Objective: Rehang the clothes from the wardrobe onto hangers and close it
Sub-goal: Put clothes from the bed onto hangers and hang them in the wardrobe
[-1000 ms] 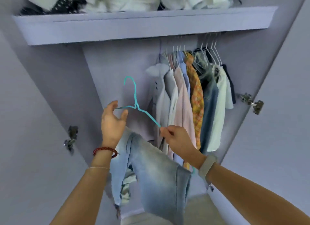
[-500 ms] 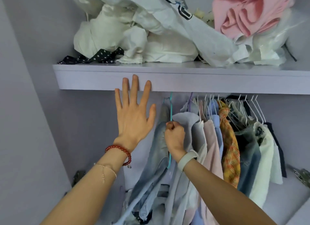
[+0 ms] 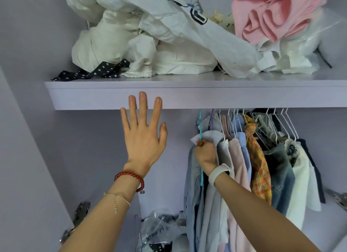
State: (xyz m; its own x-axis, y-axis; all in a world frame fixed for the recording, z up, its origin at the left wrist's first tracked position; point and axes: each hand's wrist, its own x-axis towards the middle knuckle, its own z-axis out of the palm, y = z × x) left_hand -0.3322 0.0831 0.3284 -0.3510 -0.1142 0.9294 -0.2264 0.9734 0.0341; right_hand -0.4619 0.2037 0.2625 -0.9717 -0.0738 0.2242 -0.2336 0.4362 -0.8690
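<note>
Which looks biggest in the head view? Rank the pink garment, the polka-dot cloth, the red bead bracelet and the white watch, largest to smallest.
1. pink garment
2. polka-dot cloth
3. red bead bracelet and white watch: these look alike, so no ranking; both sit nearer the camera than the shelf items.

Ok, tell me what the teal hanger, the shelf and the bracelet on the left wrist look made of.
Teal hanger: thin rod, smooth uniform colour, likely plastic-coated wire. Shelf: matt lilac board, flat and grainless, probably laminated wood panel. Bracelet: glossy red round beads, stone, glass or plastic; cannot tell which.
</note>
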